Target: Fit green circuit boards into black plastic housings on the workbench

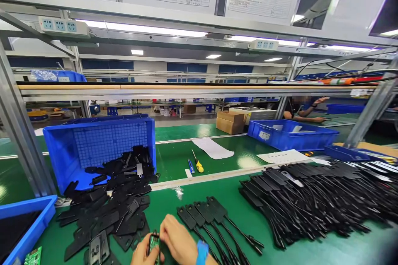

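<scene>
Low in the view, my left hand (143, 252) pinches a small green circuit board (154, 243) that appears to sit in a narrow black casing. My right hand (177, 236), with a blue band at the wrist, is closed against the board's right side. Its curled fingertips hide whatever they may grip. Just right of it lie several flat black units with cables (214, 211). To the left is a heap of loose black plastic casing parts (124, 215). Another green circuit board (33, 256) lies in the bottom left corner.
Casing parts spill from a tipped blue crate (99, 140). A blue bin (27, 215) stands at left. A yellow screwdriver (198, 165) and blue cutter (190, 166) lie beyond the hands. Many cabled units (298, 203) fill the right. Behind are a cardboard box (230, 122), a blue crate (289, 134) and another person (304, 109).
</scene>
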A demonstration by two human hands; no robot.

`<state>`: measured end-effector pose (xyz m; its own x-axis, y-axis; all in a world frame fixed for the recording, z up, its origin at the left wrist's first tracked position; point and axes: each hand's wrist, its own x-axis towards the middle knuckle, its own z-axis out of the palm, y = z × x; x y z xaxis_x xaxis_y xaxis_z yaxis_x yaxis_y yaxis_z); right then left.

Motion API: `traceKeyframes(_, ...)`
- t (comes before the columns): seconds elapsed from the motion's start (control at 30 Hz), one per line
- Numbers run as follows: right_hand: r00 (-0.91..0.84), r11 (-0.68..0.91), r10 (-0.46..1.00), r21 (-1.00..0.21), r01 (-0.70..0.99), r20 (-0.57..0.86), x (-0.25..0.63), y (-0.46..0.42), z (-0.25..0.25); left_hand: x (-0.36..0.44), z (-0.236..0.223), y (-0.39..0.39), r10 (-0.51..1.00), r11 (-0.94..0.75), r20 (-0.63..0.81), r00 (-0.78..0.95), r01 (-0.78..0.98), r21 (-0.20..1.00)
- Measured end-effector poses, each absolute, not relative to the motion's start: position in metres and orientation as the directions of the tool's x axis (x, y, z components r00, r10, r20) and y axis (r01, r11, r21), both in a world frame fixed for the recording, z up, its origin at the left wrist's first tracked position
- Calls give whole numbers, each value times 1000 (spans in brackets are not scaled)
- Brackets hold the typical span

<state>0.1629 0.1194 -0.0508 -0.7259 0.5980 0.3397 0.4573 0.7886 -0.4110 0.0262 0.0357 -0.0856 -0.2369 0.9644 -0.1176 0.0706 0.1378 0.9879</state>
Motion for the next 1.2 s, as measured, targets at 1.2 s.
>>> traceKeyframes(1.2, -691, 644, 710, -522, 558, 137, 54, 238, -50, 27, -65, 30, 942, 86, -199, -269, -380, 921)
